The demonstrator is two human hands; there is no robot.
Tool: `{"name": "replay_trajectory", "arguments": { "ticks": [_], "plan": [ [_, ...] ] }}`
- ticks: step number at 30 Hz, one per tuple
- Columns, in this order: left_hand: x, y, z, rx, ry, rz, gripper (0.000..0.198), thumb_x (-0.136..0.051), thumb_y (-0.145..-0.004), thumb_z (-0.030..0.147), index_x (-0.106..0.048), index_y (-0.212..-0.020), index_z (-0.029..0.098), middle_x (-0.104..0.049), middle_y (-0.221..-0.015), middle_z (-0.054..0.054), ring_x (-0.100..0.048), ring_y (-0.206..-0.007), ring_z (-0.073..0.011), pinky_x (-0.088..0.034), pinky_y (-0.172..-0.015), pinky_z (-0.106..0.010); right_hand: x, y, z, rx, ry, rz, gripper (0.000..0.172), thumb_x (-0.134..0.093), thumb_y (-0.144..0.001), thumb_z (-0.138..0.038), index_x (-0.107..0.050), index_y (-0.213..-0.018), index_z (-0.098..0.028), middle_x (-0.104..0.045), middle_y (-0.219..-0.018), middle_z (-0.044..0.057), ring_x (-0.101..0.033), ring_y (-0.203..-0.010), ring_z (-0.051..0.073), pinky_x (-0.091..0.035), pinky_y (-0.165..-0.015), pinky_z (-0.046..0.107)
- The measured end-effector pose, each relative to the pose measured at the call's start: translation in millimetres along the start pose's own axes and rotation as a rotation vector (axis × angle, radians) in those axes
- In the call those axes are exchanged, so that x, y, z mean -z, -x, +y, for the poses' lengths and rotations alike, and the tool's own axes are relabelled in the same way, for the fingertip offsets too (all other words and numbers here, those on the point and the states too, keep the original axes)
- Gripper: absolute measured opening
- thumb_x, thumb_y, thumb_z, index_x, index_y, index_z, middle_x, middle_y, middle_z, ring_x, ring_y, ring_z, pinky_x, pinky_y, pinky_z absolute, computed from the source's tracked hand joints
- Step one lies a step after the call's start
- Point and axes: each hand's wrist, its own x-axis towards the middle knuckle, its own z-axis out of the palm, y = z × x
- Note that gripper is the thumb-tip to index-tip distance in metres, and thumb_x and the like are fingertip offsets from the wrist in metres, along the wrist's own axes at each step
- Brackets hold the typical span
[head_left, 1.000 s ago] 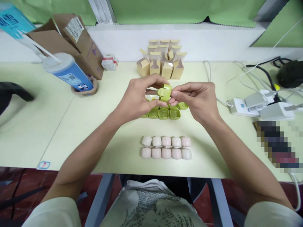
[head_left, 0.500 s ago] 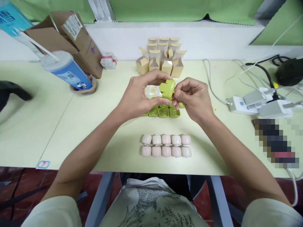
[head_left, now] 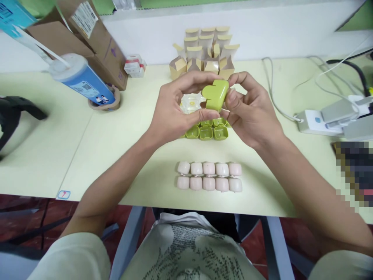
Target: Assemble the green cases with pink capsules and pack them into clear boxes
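A glossy green plastic cap with notched, petal-like edges (head_left: 215, 95) is held up over the table, tilted on its side. My left hand (head_left: 177, 109) grips it from the left, thumb below and fingers above. Against its closed right end press the thumb and fingertips of my right hand (head_left: 247, 107); whether something small is pinched there is hidden. Beneath the hands stand several similar green cups (head_left: 206, 133) in rows, partly covered. Behind them lies a clear plastic piece with yellow spots (head_left: 190, 103). Nearer me, two rows of pale pink and white rounded pieces (head_left: 209, 168) rest on the tabletop.
Small open cardboard boxes (head_left: 194, 52) stand by the wall. To the left are a blue cup (head_left: 87, 83) in a holder, a large carton (head_left: 101, 50) and little white boxes (head_left: 135, 66). On the right lie a power strip (head_left: 316, 122) and cables.
The view has shifted slightly. Both hands and the green cap sit a little higher and further right in view, and the right fingertips have spread along the cap's end.
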Motion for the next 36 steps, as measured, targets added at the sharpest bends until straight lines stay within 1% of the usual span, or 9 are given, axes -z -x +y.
{"name": "replay_trajectory", "arguments": {
  "ticks": [4,9,13,16,21,25,30,33,36],
  "plan": [
    [-6.9,0,-8,-0.102,0.124,0.015,0.077,-0.077,-0.085,0.093,-0.072,-0.135,0.035,-0.078,-0.134,-0.004,-0.074,-0.144,-0.0364,-0.065,-0.117,-0.056,-6,3,10,0.007,-0.160,-0.012,0.065,-0.099,-0.076,-0.073,-0.057,-0.103,-0.031,-0.081,-0.117,0.000,-0.079,-0.126,0.028,-0.069,-0.085,0.038],
    [-11.8,1,-11,-0.103,0.219,0.048,0.074,-0.083,-0.083,0.089,-0.074,-0.131,0.034,-0.080,-0.130,-0.004,-0.078,-0.139,-0.0366,-0.070,-0.110,-0.053,-11,5,11,-0.008,-0.341,-0.095,0.064,-0.105,-0.073,-0.065,-0.062,-0.107,-0.032,-0.082,-0.116,0.002,-0.080,-0.123,0.029,-0.072,-0.090,0.042],
    [-14.2,2,-8,-0.116,0.295,0.040,0.061,-0.085,-0.091,0.078,-0.074,-0.132,0.034,-0.082,-0.130,-0.003,-0.082,-0.129,-0.0321,-0.071,-0.109,-0.050,-18,6,8,-0.054,-0.426,-0.117,0.053,-0.090,-0.087,-0.075,-0.069,-0.106,-0.030,-0.083,-0.111,0.005,-0.081,-0.118,0.027,-0.073,-0.087,0.039],
    [-17.4,2,-8,-0.028,0.281,0.021,0.071,-0.079,-0.089,0.087,-0.071,-0.136,0.034,-0.082,-0.131,-0.004,-0.080,-0.134,-0.0331,-0.071,-0.105,-0.050,-19,3,12,-0.098,-0.491,-0.082,0.049,-0.079,-0.096,-0.076,-0.070,-0.108,-0.030,-0.083,-0.105,0.005,-0.082,-0.111,0.026,-0.073,-0.083,0.037],
    [-16.5,-1,-14,0.038,0.307,0.049,0.076,-0.074,-0.091,0.090,-0.067,-0.140,0.033,-0.082,-0.133,-0.008,-0.076,-0.139,-0.0332,-0.071,-0.104,-0.047,-12,-3,17,-0.198,-0.471,-0.064,0.032,-0.075,-0.105,-0.056,-0.071,-0.104,-0.024,-0.081,-0.095,0.006,-0.081,-0.096,0.021,-0.071,-0.081,0.032],
    [-13.0,-3,-19,-0.001,0.364,0.101,0.067,-0.084,-0.090,0.080,-0.068,-0.137,0.035,-0.080,-0.141,-0.005,-0.077,-0.137,-0.0300,-0.067,-0.113,-0.048,2,-5,4,-0.253,-0.365,-0.096,0.014,-0.076,-0.102,-0.033,-0.072,-0.098,-0.019,-0.080,-0.094,0.008,-0.076,-0.087,0.017,-0.067,-0.077,0.027],
    [-16.4,-3,-19,-0.030,0.299,0.083,0.068,-0.076,-0.093,0.086,-0.068,-0.137,0.035,-0.079,-0.137,-0.006,-0.080,-0.131,-0.0313,-0.068,-0.104,-0.050,18,-5,-12,-0.295,-0.202,-0.222,0.010,-0.075,-0.099,-0.028,-0.075,-0.099,-0.018,-0.082,-0.103,0.011,-0.074,-0.086,0.017,-0.063,-0.073,0.028],
    [-16.3,-4,-22,-0.051,0.269,0.103,0.069,-0.074,-0.094,0.086,-0.067,-0.139,0.034,-0.079,-0.134,-0.007,-0.079,-0.128,-0.0305,-0.068,-0.100,-0.048,20,-3,-11,-0.207,0.154,-0.304,0.006,-0.074,-0.098,-0.023,-0.078,-0.097,-0.018,-0.083,-0.100,0.009,-0.071,-0.077,0.017,-0.057,-0.069,0.030],
    [-11.1,-8,-27,-0.092,0.264,0.168,0.068,-0.076,-0.095,0.084,-0.067,-0.139,0.033,-0.079,-0.134,-0.007,-0.078,-0.124,-0.0298,-0.068,-0.100,-0.048,14,2,-7,0.066,0.710,-0.404,0.017,-0.067,-0.098,-0.010,-0.082,-0.099,-0.018,-0.084,-0.096,0.006,-0.071,-0.081,0.018,-0.052,-0.076,0.032]
  ]
}}
